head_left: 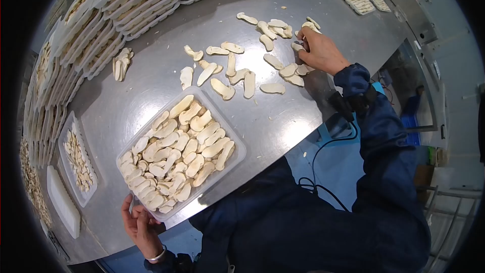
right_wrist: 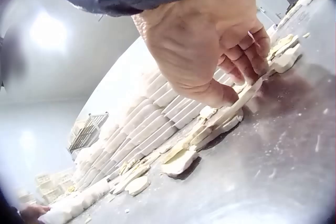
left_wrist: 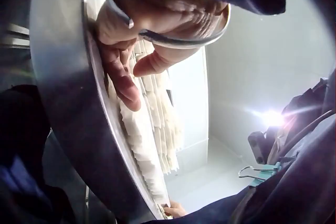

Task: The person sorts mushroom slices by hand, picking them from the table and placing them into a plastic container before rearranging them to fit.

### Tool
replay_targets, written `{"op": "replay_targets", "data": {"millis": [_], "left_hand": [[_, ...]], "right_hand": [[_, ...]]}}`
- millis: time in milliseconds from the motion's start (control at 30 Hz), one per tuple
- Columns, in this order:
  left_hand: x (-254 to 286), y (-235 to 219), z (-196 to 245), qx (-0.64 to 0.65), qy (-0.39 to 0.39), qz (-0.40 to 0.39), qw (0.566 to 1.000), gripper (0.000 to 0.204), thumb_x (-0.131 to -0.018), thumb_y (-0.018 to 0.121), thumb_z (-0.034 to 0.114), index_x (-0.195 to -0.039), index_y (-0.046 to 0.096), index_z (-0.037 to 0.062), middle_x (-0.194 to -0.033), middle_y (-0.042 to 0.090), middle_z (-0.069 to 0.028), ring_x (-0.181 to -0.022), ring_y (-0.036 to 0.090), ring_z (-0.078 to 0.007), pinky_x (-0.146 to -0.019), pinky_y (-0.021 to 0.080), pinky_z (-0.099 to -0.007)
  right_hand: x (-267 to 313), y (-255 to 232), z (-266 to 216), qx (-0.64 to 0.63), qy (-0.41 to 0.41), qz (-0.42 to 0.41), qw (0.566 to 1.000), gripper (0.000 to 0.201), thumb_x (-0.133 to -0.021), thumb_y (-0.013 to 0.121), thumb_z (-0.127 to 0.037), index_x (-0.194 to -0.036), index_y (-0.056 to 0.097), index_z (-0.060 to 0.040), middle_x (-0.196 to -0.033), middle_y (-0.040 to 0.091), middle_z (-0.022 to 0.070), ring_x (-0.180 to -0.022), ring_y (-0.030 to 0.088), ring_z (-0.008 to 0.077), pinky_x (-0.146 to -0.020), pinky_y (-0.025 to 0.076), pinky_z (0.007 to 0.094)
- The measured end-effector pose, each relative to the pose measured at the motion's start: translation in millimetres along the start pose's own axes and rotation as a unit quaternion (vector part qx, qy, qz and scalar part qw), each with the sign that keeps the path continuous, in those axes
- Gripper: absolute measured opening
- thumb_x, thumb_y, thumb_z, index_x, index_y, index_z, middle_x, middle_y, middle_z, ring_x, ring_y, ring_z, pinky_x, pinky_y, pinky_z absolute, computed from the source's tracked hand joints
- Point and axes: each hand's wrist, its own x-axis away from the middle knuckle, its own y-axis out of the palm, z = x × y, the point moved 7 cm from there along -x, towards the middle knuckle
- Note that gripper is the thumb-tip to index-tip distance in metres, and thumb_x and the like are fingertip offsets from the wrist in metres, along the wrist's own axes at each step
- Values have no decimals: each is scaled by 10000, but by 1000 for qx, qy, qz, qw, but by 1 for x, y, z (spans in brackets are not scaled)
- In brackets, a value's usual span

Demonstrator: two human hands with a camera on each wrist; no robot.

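Bare hand (head_left: 323, 53), pale flat slices (head_left: 248, 84), brushed metal table (head_left: 283, 121)

Tray (head_left: 240, 152): clear-whitish plastic, rectangular, rounded corners. Lies flat on the steel tabletop near my edge, turned slantwise to me. Packed slices (head_left: 183, 141): cream-white with tan patches, long and rounded, many flared at one end; overlapping closely over the tray floor, angles mixed. Loose slices (head_left: 222, 89): same pale kind, lying flat beyond the tray and off to my right, some singly, some touching or overlapping in small clusters. Pinched slice (right_wrist: 245, 96): pale, elongated, tilted, among the far-right loose ones.
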Motion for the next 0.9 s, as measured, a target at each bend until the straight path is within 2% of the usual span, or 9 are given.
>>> {"op": "replay_targets", "data": {"millis": [67, 200, 267, 400, 500, 567, 600, 700, 900], "left_hand": [[0, 3, 3, -15, 5, -4, 1000, 558, -908, 617, 186, -1362, 375, -31, -776, 557, -16, -571, 467, -51, -500, 379, -179], [-1, -2, 2, -39, 15, -5, 999, 485, -883, 565, 83, -1327, 413, -43, -759, 555, -29, -555, 475, -72, -497, 401, -197], [0, 3, 6, -39, 13, 13, 999, 506, -896, 569, 133, -1342, 413, -47, -747, 538, -7, -555, 457, -60, -512, 377, -189], [2, 1, 6, -17, -4, 9, 1000, 515, -866, 551, 75, -1343, 403, -52, -822, 577, -40, -606, 468, -77, -544, 412, -206], [2, 1, 8, 37, -5, -24, 999, 455, -892, 507, -13, -1332, 396, -39, -856, 613, -84, -668, 596, -120, -598, 497, -216], [0, 2, 6, 38, -8, -22, 999, 450, -895, 505, -8, -1331, 396, -38, -859, 614, -87, -673, 603, -122, -600, 501, -216], [1, 2, 6, 38, -9, -23, 999, 448, -897, 504, -6, -1330, 396, -38, -860, 615, -88, -675, 606, -123, -601, 503, -215], [1, 4, 6, 33, -7, -24, 999, 444, -898, 503, -6, -1327, 398, -34, -865, 617, -89, -675, 606, -122, -595, 499, -216], [3, 3, 5, 7, 9, -11, 1000, 494, -876, 516, 30, -1348, 392, -44, -832, 593, -57, -628, 528, -88, -565, 433, -198]], "right_hand": [[0, -4, 0, -9, -52, 34, 998, 234, -760, 644, -196, -891, 572, -17, -765, 611, 166, -736, 610, 340, -676, 470, 423], [-8, -3, 1, -3, -17, -39, 999, 271, -730, 630, -224, -841, 579, 19, -794, 629, 232, -780, 612, 400, -685, 476, 442], [-10, -4, 2, 26, 0, -40, 999, 281, -725, 638, -241, -840, 576, 8, -783, 628, 216, -761, 611, 382, -674, 471, 439], [-12, 4, 2, 77, -15, -28, 997, 266, -756, 632, -252, -838, 555, -11, -736, 600, 170, -709, 592, 338, -641, 450, 427], [-11, 10, 7, 39, -39, -11, 998, 232, -779, 616, -213, -888, 549, -18, -731, 592, 147, -690, 588, 297, -638, 448, 411], [-8, 4, 5, 11, -17, -4, 1000, 220, -786, 607, -189, -910, 543, -18, -731, 590, 138, -683, 583, 279, -641, 448, 400], [-11, 8, 14, 3, -44, 8, 999, 208, -786, 596, -172, -896, 545, -3, -732, 589, 131, -672, 574, 266, -646, 448, 386], [-18, 8, 19, 39, -46, -36, 998, 190, -782, 589, -159, -868, 547, 5, -734, 591, 134, -681, 577, 267, -651, 450, 381], [-14, 7, 5, 71, -33, -26, 997, 247, -738, 622, -221, -846, 530, -19, -755, 604, 202, -727, 592, 375, -660, 448, 451]]}}
